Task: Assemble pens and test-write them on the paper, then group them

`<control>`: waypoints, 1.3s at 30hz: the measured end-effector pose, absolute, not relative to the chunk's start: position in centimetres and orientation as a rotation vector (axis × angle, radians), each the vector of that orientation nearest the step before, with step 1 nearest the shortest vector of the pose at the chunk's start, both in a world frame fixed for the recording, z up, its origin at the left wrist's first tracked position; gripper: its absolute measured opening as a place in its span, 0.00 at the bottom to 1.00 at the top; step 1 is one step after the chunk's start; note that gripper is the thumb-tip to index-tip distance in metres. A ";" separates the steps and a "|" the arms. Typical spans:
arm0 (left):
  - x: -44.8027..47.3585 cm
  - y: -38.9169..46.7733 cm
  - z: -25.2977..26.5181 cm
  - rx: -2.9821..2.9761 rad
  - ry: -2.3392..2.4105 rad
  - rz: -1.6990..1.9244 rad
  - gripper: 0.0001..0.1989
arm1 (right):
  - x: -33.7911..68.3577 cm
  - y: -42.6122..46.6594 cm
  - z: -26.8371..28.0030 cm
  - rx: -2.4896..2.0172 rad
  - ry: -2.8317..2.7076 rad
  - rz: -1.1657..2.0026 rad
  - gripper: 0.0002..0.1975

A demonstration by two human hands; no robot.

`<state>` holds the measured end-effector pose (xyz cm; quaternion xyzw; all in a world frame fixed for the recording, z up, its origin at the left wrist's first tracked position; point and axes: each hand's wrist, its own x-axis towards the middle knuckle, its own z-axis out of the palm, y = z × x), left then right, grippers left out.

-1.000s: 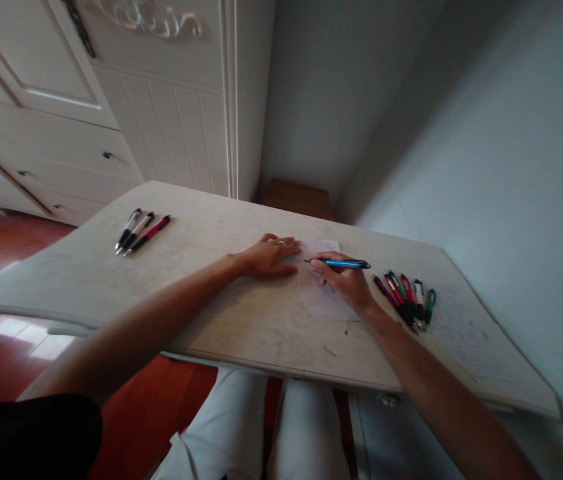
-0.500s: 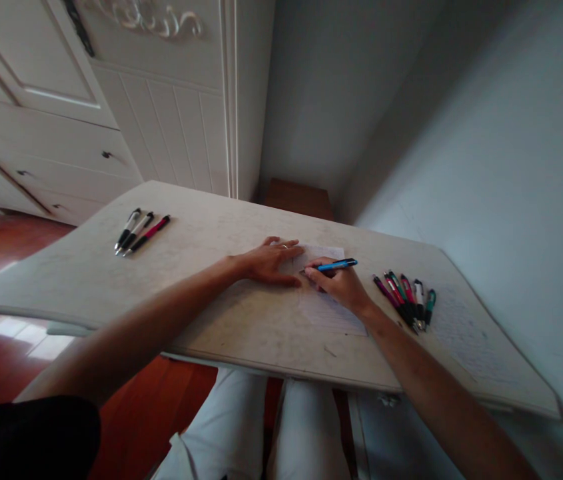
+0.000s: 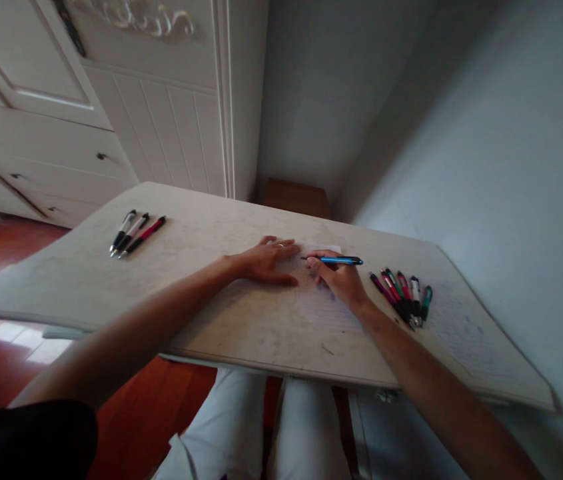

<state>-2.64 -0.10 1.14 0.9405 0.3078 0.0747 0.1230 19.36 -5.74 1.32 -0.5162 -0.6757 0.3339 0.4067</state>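
In my right hand [image 3: 338, 279] is a blue pen [image 3: 338, 260], its dark tip pointing left at the upper part of a lined sheet of paper [image 3: 328, 311]. Whether the tip touches the paper I cannot tell. My left hand [image 3: 272, 261] lies with fingers spread, its fingertips at the sheet's left edge; a ring shows on one finger. Part of the sheet is hidden under my right hand. Just right of that hand is a group of several pens [image 3: 404, 297] in purple, red, green and white with black grips.
A second sheet covered in writing [image 3: 466, 333] lies at the table's right end, by the wall. Three pens [image 3: 136, 235] rest at the left on the white table [image 3: 241, 327]. Behind stand a white cabinet [image 3: 161, 127] and a low brown box-like object [image 3: 296, 198].
The blue pen now lies flatter, nearly level, and its tip is slightly higher on the sheet. My left hand keeps its place on the paper. The whole view has shifted a little.
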 end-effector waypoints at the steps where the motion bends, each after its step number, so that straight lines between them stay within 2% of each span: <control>1: -2.6 -0.1 1.1 2.743 0.897 0.216 0.44 | 19.4 -5.6 1.2 -1.299 -1.673 0.857 0.21; 9: -2.7 0.1 0.8 2.736 0.857 0.246 0.43 | 19.3 -5.5 1.1 -1.325 -1.880 0.715 0.16; 15: -2.7 0.1 0.8 2.730 0.863 0.251 0.43 | 19.4 -5.5 1.3 -1.331 -1.907 0.735 0.14; 28: -2.6 0.0 1.1 2.739 0.852 0.238 0.41 | 19.5 -5.1 0.9 -1.312 -1.798 0.805 0.17; 39: -2.6 -0.1 1.2 2.719 0.884 0.221 0.42 | 19.6 -4.9 0.7 -1.296 -1.830 0.816 0.15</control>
